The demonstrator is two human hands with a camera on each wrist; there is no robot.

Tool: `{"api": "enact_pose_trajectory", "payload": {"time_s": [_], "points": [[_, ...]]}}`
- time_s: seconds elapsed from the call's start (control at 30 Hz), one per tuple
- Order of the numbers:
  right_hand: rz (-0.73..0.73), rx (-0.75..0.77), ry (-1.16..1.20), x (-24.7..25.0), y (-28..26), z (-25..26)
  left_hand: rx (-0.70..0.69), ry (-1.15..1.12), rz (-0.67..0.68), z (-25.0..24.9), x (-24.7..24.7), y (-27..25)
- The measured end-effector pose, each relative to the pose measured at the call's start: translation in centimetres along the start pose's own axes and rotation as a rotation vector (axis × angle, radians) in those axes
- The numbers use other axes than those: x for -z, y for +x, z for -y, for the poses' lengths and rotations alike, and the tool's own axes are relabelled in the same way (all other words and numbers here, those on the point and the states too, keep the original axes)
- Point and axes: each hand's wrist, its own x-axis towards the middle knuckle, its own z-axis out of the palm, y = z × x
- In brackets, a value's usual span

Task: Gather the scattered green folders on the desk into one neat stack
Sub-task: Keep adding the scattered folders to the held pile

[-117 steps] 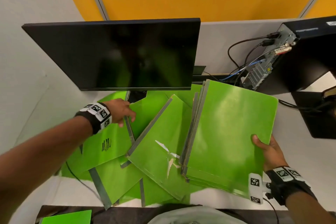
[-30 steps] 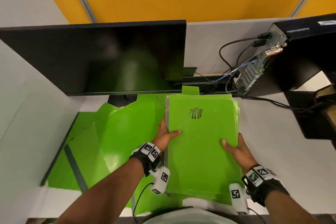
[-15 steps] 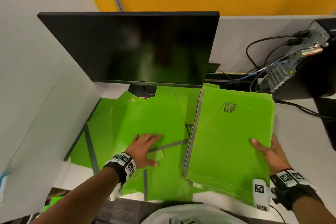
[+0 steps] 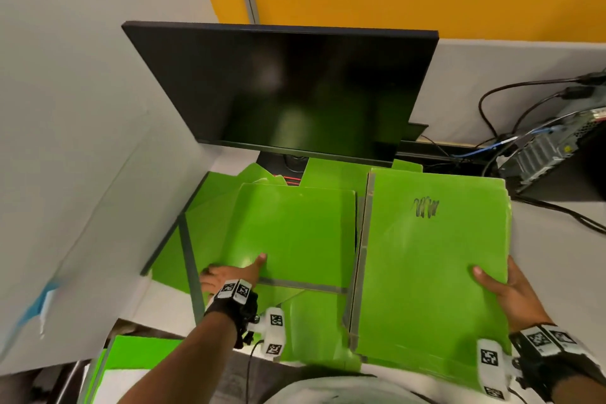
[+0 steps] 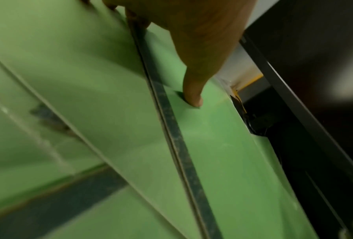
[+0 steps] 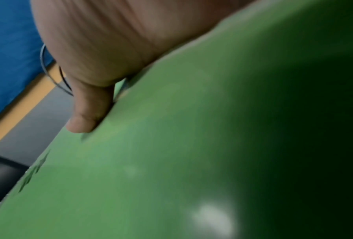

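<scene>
The stack [image 4: 433, 272] of green folders lies on the desk's right, its right edge pinched by the right hand [image 4: 511, 295], thumb on top. Left of it, the left hand [image 4: 229, 274] pinches a loose folder [image 4: 295, 233] atop the scattered ones, near the monitor [image 4: 295, 92].

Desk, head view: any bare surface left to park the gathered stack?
Bare desk lies right of the gathered stack, between it and the computer tower; cables cross its far edge. A thin strip shows front-left by the partition. Under the monitor, loose folders crowd everything.
</scene>
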Motion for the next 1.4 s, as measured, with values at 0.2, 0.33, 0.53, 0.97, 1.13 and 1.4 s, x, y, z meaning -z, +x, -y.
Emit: {"api": "enact_pose_trajectory", "payload": {"time_s": [0.2,0.33,0.53,0.97,1.13,1.4], "points": [[0.100,0.036,-0.078,-2.7,1.6,2.2,0.017,-0.066,0.050,-0.3,3.1,1.4],[0.112,0.036,-0.147,-2.7,2.3,2.0,-0.077,-0.457,-0.005,-1.1,6.6,4.4],[0.182,0.002,-0.074,-4.0,2.5,3.0,-0.120,-0.660,0.017,-0.4,7.7,9.6],[0.135,-0.011,-0.062,-4.5,2.1,2.8,-0.015,-0.283,0.197,2.1,5.9,12.3],[0.074,-0.034,-0.035,-3.2,1.7,2.0,-0.188,-0.640,0.225,1.5,9.0,8.8],[0.018,-0.017,0.015,-1.5,1.2,1.6,-0.177,-1.004,0.627,1.0,12.2,5.0]]}}
